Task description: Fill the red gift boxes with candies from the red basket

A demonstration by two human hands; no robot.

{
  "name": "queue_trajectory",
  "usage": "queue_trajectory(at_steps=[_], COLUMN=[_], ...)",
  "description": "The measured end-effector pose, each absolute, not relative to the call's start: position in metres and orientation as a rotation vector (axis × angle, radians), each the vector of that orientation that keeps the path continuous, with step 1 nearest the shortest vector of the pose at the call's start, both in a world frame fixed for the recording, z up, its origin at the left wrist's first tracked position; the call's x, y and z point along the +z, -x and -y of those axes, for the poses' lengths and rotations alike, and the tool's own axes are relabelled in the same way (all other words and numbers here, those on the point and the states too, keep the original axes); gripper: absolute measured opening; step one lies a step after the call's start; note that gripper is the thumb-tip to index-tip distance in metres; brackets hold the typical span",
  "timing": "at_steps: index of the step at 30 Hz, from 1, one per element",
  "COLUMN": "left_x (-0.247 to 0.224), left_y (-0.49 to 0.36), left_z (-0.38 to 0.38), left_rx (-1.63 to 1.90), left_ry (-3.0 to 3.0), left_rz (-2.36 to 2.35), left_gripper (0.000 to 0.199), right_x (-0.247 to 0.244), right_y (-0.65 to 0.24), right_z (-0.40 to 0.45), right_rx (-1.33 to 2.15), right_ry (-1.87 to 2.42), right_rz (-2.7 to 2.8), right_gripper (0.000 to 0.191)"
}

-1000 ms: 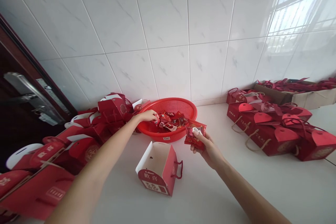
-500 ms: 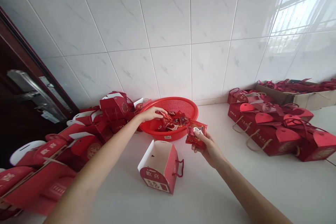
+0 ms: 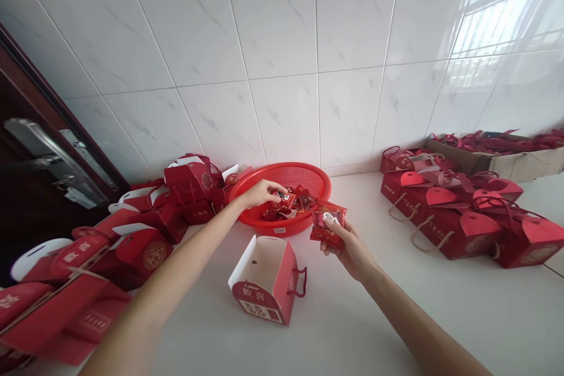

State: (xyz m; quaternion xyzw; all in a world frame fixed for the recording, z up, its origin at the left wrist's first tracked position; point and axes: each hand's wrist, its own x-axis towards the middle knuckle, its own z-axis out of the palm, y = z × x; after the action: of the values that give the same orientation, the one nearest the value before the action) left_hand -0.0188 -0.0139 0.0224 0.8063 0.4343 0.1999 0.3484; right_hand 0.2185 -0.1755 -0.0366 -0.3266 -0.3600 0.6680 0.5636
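My left hand is over the red plastic basket, its fingers closed on a red candy packet. More red wrapped packets lie inside the basket. At the basket's right front edge, my right hand grips red packets between thumb and fingers. In front of the basket stands an open red box with a white inside, a rounded front flap and a dark red cord handle on its right side.
Many red boxes crowd the left side beside a dark door with a metal handle. Closed red boxes with cord handles stand at right. Behind them is a cardboard carton of red ribbons. A tiled wall runs along the back.
My left hand has moved slightly right and up from the basket's contents, with a packet now showing in its fingers. The right hand keeps its hold. The whole view has shifted slightly.
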Motion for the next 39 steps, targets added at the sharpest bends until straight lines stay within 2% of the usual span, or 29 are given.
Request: queue_trajectory(at_steps=[13, 18, 23, 34, 39], left_x=[0.019, 0.02, 0.02, 0.018, 0.011], left_y=[0.022, 0.026, 0.026, -0.026, -0.049], left_z=[0.007, 0.005, -0.008, -0.037, -0.041], left_rx=[0.422, 0.272, 0.053, -0.089, -0.157], left_ry=[-2.269, -2.324, -2.354, -2.479, -2.493], left_rz=[-1.343, -1.427, -1.498, -1.354, -1.283], left_gripper=[0.022, 0.038, 0.028, 0.043, 0.041], right_x=[-0.037, -0.039, -0.041, -0.046, -0.044], right_y=[-0.22, -0.22, -0.22, -0.223, -0.223], right_z=[0.175, 0.174, 0.173, 0.169, 0.168], right_rx=[1.566, 1.563, 1.56, 1.53, 1.51], right_ry=[0.77, 0.772, 0.778, 0.795, 0.773], right_rz=[0.848, 0.855, 0.852, 0.862, 0.865], right_gripper=[0.04, 0.04, 0.04, 0.039, 0.039])
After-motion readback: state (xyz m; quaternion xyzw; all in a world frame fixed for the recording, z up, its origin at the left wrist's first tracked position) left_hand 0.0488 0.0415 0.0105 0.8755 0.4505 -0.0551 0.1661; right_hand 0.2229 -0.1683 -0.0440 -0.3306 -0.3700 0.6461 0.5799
